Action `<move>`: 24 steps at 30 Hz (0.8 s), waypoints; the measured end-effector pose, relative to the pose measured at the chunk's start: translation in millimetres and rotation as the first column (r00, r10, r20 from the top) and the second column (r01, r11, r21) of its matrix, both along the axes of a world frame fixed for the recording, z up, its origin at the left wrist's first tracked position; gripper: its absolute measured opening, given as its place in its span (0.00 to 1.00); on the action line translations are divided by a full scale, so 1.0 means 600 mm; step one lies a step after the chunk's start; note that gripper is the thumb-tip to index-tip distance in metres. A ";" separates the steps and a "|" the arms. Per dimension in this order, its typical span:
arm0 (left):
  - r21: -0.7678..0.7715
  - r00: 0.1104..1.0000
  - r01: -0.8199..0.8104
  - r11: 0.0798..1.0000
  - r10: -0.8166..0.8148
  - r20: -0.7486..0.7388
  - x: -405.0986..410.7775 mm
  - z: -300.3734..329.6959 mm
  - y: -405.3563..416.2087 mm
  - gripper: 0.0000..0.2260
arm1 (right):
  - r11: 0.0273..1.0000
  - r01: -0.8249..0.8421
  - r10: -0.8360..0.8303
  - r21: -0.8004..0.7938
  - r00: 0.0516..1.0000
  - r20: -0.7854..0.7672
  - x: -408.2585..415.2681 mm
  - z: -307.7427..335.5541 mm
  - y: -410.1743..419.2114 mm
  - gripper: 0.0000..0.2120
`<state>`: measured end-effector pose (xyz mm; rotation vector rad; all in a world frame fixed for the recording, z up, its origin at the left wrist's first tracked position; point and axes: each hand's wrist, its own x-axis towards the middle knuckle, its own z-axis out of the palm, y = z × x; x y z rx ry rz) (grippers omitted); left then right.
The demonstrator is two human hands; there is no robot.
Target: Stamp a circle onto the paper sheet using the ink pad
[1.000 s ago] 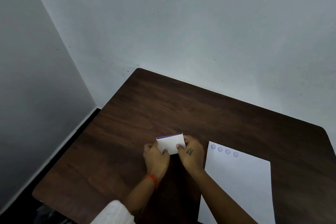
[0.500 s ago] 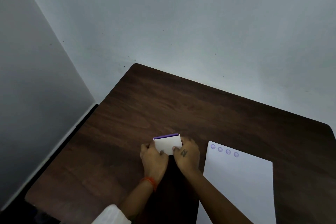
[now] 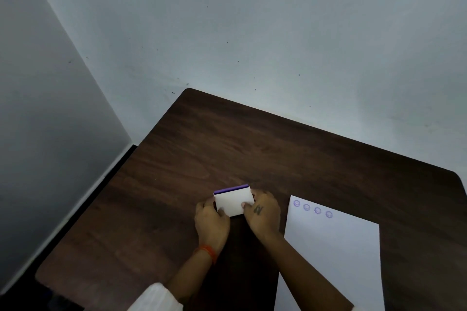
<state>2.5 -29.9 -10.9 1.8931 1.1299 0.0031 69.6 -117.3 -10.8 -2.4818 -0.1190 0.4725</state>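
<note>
A small white ink pad box [image 3: 233,201] with a purple far edge lies on the dark wooden table [image 3: 252,149]. My left hand [image 3: 211,225] grips its left side and my right hand [image 3: 262,214] grips its right side, thumbs on the white lid. The lid looks closed or barely raised; I cannot tell which. To the right lies a white paper sheet [image 3: 333,255] with a row of several purple circle stamps [image 3: 312,209] along its top edge. No stamp tool is visible.
The table sits in a corner, with pale walls [image 3: 252,33] behind and to the left. Its left edge drops to a dark floor gap [image 3: 111,171]. An orange band circles my left wrist [image 3: 208,252].
Both hands stay on the ink pad box. The box and hands hold nearly the same spot; only the camera view shifts slightly.
</note>
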 end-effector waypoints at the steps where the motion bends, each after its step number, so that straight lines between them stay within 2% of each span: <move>1: 0.004 1.000 -0.005 1.000 0.005 0.009 0.000 0.000 0.002 0.16 | 1.000 -0.007 0.007 -0.003 1.000 0.000 0.001 0.000 0.000 0.21; 7: 0.037 0.998 -0.013 0.999 0.011 0.062 -0.004 -0.002 0.020 0.11 | 0.999 -0.040 0.040 0.000 0.999 -0.003 0.008 0.000 0.000 0.21; 19: 0.046 0.994 -0.005 0.999 0.000 0.105 -0.012 0.005 0.025 0.12 | 0.996 -0.089 0.090 0.024 0.995 -0.034 0.018 0.009 -0.007 0.18; 24: 0.309 0.973 0.068 0.949 -0.131 0.189 -0.011 0.021 0.013 0.17 | 0.998 0.021 -0.030 0.052 0.981 0.189 0.008 0.018 -0.014 0.22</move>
